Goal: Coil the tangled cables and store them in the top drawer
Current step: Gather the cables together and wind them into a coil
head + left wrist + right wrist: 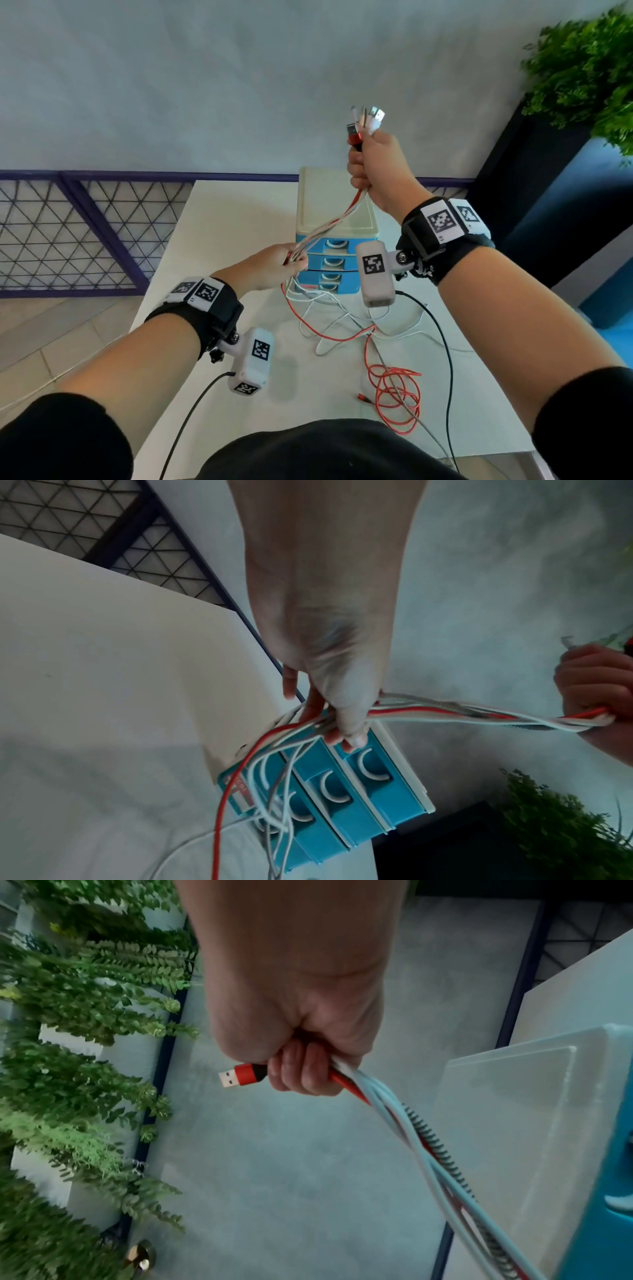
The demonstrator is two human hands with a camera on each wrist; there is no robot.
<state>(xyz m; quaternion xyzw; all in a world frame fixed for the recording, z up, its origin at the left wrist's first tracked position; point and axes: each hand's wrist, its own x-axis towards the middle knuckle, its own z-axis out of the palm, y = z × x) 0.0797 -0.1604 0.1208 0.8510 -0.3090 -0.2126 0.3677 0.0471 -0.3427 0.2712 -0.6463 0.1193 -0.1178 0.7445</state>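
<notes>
Several cables, red, white and one braided grey, run as a bundle between two raised hands above a white table. The right hand is lifted high, at the far right of the drawer unit, and is closed in a fist around the upper end of the bundle, with the plugs sticking up out of the top of the fist. A red plug shows beside the curled fingers in the right wrist view. The left hand is lower and to the left, in front of the blue drawer fronts, its forearm reaching forward; its fingers and thumb pinch the same bundle. Below that hand the cables hang down and spread in a loose tangle on the table, ending in red loops near the person. The top drawer of the unit appears closed. A green plant stands far right.
</notes>
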